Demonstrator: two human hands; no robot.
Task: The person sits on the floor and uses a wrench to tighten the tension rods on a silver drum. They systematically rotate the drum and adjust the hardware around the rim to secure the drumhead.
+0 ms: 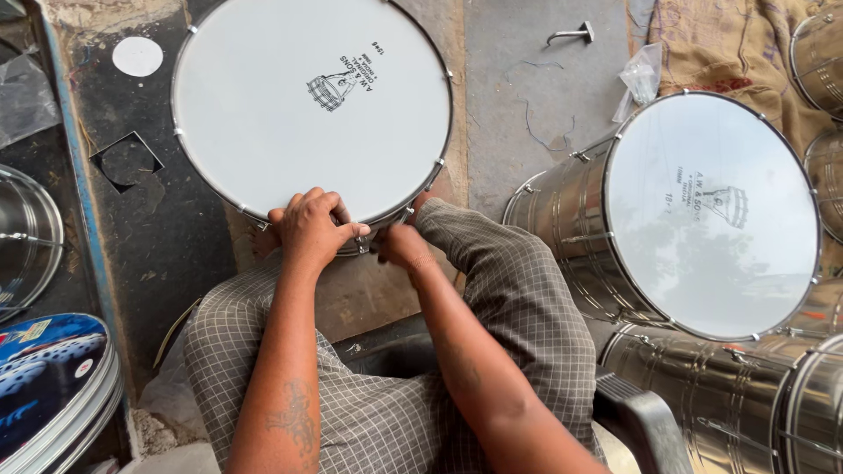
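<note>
- White plastic skin on a round, steel-rimmed drum (312, 105) faced the camera; the drum stood on the ground just ahead of the person's knees, with its near edge between both hands.
- Left hand (309, 226) lay curled over the near rim, its fingers (342, 230) bunched together and pressed down on the hoop – clamped on the rim, as far as the view showed.
- Right hand (402, 244) sat just beside the left, at the same stretch of rim, closed into a loose fist around a small metal fitting (362, 239); what it pinched was too small to tell exactly.
- Step in hand, as a judgement: work on one tension fitting at the near edge of the hoop, with the left hand steadying the drum.
- Next move, as a judgement: it called for a firm hold by the left hand while the right turned or seated the fitting, then a rotation of the drum to bring up the neighbouring lug.
- Surroundings: a second steel-shelled drum with a white skin (707, 215) lay tilted to the right, well apart from the hands; a bent metal hook (571, 34) lay on the concrete floor (509, 105) beyond – untouched.
</note>
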